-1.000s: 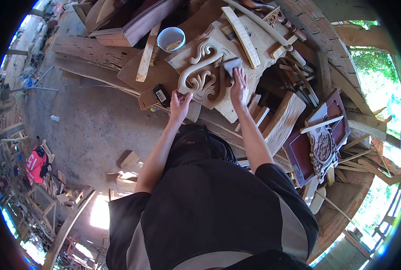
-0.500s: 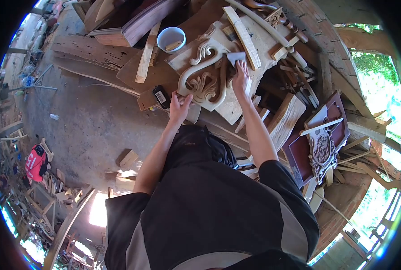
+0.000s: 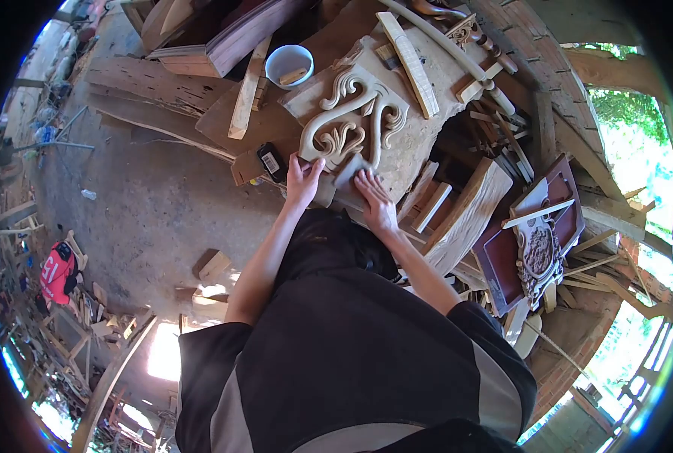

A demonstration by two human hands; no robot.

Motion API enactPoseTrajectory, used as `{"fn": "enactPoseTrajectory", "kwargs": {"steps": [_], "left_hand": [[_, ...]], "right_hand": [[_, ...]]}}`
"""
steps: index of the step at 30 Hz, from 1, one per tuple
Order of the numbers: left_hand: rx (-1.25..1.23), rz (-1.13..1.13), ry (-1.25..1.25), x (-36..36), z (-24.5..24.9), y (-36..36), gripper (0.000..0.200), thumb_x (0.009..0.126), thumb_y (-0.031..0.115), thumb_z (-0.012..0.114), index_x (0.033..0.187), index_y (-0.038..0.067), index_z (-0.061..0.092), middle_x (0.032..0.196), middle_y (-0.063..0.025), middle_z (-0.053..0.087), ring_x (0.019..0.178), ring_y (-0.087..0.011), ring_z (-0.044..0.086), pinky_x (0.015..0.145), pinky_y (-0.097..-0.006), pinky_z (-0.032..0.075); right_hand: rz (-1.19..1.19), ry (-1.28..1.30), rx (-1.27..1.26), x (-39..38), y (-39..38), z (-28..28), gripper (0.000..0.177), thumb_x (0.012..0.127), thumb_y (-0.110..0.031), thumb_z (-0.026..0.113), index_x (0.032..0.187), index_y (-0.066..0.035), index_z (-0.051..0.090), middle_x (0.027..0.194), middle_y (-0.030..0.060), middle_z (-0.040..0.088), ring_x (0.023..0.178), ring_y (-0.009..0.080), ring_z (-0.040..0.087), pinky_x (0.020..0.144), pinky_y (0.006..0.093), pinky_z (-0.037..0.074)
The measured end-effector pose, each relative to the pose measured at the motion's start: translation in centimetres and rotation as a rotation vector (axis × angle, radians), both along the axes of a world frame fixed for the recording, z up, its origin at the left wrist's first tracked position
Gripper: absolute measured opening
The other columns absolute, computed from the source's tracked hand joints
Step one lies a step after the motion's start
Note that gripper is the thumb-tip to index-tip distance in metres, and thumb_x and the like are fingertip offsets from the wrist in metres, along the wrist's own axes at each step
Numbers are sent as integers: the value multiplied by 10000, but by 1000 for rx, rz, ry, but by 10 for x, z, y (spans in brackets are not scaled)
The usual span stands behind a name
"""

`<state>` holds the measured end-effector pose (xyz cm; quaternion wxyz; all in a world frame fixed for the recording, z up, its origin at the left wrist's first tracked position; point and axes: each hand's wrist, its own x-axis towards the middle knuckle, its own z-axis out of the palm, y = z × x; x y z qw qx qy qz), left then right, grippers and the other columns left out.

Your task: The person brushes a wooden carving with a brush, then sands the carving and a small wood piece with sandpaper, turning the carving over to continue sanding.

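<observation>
A pale carved wooden piece (image 3: pixel 314 130) with scrolls and leaf curls lies on a board in front of me. My left hand (image 3: pixel 303 180) grips its near left corner, thumb on top. Under the fingers of my right hand (image 3: pixel 376 198) is a grey sheet that looks like sandpaper (image 3: pixel 349 169), pressed against the carving's near edge. That hand lies flat over the sheet, and its fingertips partly cover it. Just left of my left hand sits a small black box-like object with a white label (image 3: pixel 271 161).
A white bowl (image 3: pixel 288 53) holding a small block stands beyond the carving. A brush (image 3: pixel 387 54) and a wooden strip (image 3: pixel 408 64) lie at the far right of the board. Timber (image 3: pixel 465 219) is piled on the right, near a carved panel (image 3: pixel 540 249). A red garment (image 3: pixel 59 273) is at far left.
My right hand has slid the sandpaper from the carving's far right side toward me, down to its near edge. The left hand keeps its grip at the corner.
</observation>
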<state>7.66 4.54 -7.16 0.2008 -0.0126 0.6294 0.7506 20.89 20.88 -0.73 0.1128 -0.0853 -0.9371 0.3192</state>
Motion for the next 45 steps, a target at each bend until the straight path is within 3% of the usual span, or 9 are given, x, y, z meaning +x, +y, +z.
{"fn": "enactPoseTrajectory", "kwargs": {"steps": [3, 5, 7, 11, 15, 22, 32, 39, 45], "left_hand": [[-10, -14, -1, -3, 5, -2, 461, 939, 163, 697, 1249, -25, 414, 1055, -152, 681, 913, -156, 675, 757, -292, 575], [-50, -17, -7, -4, 9, -6, 457, 933, 168, 707, 1241, -24, 430, 1049, -141, 682, 888, -145, 672, 741, -285, 568], [-139, -59, -10, -5, 12, -6, 456, 919, 182, 728, 1226, -18, 457, 1001, -103, 685, 820, -121, 656, 697, -267, 547], [-199, -71, -61, -6, 17, -6, 470, 911, 201, 738, 1223, -18, 463, 921, -79, 673, 763, -110, 644, 664, -254, 537], [-161, -47, -38, -6, 19, -4, 475, 910, 207, 739, 1216, -27, 461, 924, -88, 670, 755, -110, 646, 662, -256, 546], [-210, -69, -15, -6, 2, -2, 493, 929, 254, 711, 1215, -42, 440, 846, -97, 678, 722, -127, 669, 650, -279, 559], [-248, -57, 78, -3, -9, 0, 497, 929, 365, 696, 1158, -2, 452, 816, -87, 697, 709, -147, 688, 643, -282, 534], [-241, -85, 42, -8, -5, 1, 500, 916, 337, 721, 1169, -7, 459, 867, -91, 700, 764, -128, 686, 657, -268, 536], [-74, 37, -130, -27, 38, 7, 439, 901, 290, 746, 1127, -8, 518, 968, -88, 693, 832, -108, 656, 657, -253, 518]], "right_hand": [[229, -9, -27, 15, 19, 19, 506, 783, 72, 592, 1271, -51, 637, 1290, 178, 632, 1243, 277, 590, 1043, 422, 475], [-49, -415, 50, 16, 33, 35, 424, 836, 44, 602, 1241, -71, 655, 1189, 155, 686, 1030, 281, 693, 842, 388, 555], [-401, -6, 27, 2, 41, 39, 335, 918, -7, 578, 1231, -93, 663, 1081, 152, 714, 862, 310, 704, 731, 390, 546], [-657, 146, 149, -41, 69, 26, 332, 975, -104, 541, 1299, -94, 612, 1146, 153, 696, 953, 350, 688, 796, 412, 544], [-596, -241, 124, -72, 75, -26, 524, 940, -403, 581, 1317, -39, 572, 1401, 162, 550, 1279, 334, 520, 1059, 499, 374], [-560, 32, 362, -160, 116, -16, 336, 926, -348, 607, 1122, -76, 629, 1113, 160, 630, 1054, 340, 611, 902, 513, 442], [-514, -146, 402, -221, 180, -59, 260, 898, -253, 587, 1025, -39, 663, 1133, 193, 611, 964, 382, 656, 810, 533, 497], [-483, -191, 554, -217, 165, -17, 293, 868, -277, 631, 1053, -56, 682, 1192, 164, 610, 1171, 301, 551, 957, 486, 393], [-544, 25, 181, -195, 154, -10, 296, 900, -282, 654, 1039, -21, 650, 856, 116, 713, 768, 304, 688, 737, 474, 516]]}}
